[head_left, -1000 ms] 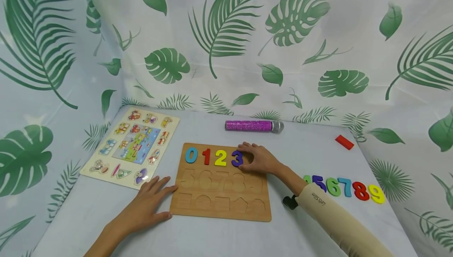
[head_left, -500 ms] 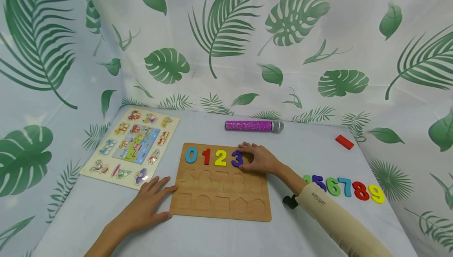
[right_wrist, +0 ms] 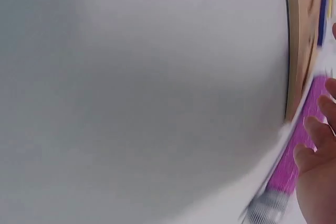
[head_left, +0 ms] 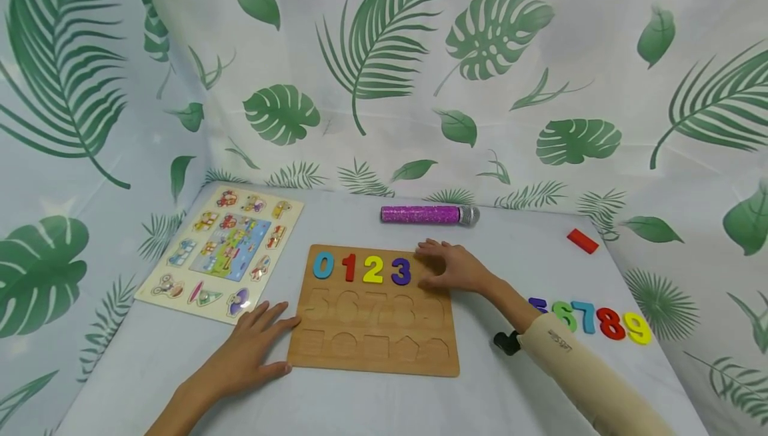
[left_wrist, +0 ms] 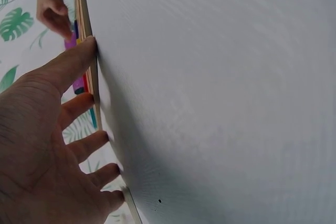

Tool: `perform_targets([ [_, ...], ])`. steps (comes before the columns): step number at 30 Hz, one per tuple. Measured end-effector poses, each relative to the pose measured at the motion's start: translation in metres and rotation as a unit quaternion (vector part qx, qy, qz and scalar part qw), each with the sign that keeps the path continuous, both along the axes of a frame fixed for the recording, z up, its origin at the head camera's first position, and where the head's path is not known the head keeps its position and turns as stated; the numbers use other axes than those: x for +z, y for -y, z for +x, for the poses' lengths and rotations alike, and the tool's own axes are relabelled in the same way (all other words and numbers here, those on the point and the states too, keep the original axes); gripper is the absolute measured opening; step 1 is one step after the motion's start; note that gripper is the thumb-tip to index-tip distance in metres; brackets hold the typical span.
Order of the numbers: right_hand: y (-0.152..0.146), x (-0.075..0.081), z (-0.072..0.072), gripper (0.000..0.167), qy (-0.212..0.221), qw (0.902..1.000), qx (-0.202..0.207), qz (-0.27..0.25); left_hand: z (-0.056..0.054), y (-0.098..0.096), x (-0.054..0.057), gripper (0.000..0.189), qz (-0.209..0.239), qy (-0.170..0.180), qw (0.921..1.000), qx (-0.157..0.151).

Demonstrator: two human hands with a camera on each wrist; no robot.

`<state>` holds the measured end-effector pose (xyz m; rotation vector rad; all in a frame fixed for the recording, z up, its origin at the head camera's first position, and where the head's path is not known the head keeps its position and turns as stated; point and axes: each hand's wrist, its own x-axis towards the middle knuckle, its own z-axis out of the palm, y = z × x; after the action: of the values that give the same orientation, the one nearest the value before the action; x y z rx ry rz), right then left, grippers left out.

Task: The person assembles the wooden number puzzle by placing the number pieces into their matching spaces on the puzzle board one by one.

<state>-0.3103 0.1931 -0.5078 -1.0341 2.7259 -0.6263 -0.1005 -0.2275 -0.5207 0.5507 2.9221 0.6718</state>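
A wooden number puzzle board [head_left: 360, 349] lies flat on the table, with a blue 0 [head_left: 323, 265], red 1 [head_left: 349, 268], yellow 2 [head_left: 373, 269] and purple 3 [head_left: 401, 271] in its top row. My left hand [head_left: 249, 349] rests with spread fingers at the board's left edge, thumb and forefinger against its side. Over the top right corner is my right hand [head_left: 459, 269], its loosely bent fingers holding nothing, a small gap right of the 3. At the right lie a 5 [head_left: 538, 303], green 6 [head_left: 565, 315], 7 [head_left: 585, 317], red 8 [head_left: 611, 324] and yellow 9 [head_left: 637, 328].
A glittery purple microphone [head_left: 420, 215] lies behind the board. Toward the back right is a red block [head_left: 583, 241]. A picture puzzle board [head_left: 180, 283] sits at the left, close to my left hand. A small black object [head_left: 507, 343] shows beside the right sleeve [head_left: 588, 369].
My right hand has let go of the purple 3 and shifted slightly right. Its sleeve now hides the green piece left of the 5. The left hand stays in place.
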Motion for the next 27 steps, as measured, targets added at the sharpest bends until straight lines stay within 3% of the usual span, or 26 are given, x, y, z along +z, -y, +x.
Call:
perform_targets([
  [6, -0.063, 0.013, 0.01, 0.068, -0.006, 0.9991, -0.037, -0.023, 0.001, 0.0, -0.001, 0.075, 0.004, -0.017, 0.9998, 0.0],
  [11, -0.118, 0.016, 0.029, 0.071, 0.021, 0.9959, -0.088, -0.006, 0.001, 0.0, -0.001, 0.075, 0.004, -0.008, 1.0, 0.003],
  [15, -0.154, 0.013, 0.046, 0.073, 0.015, 0.9951, -0.098, 0.0, 0.0, 0.001, -0.002, 0.076, 0.0, 0.002, 1.0, 0.006],
  [22, -0.186, 0.008, 0.073, 0.073, 0.024, 0.9934, -0.112, 0.0, 0.0, 0.0, 0.002, 0.076, -0.005, 0.001, 1.0, 0.003],
  [27, -0.192, 0.0, 0.082, 0.074, 0.035, 0.9918, -0.122, 0.006, 0.001, -0.001, 0.003, 0.075, -0.001, 0.007, 1.0, 0.0],
])
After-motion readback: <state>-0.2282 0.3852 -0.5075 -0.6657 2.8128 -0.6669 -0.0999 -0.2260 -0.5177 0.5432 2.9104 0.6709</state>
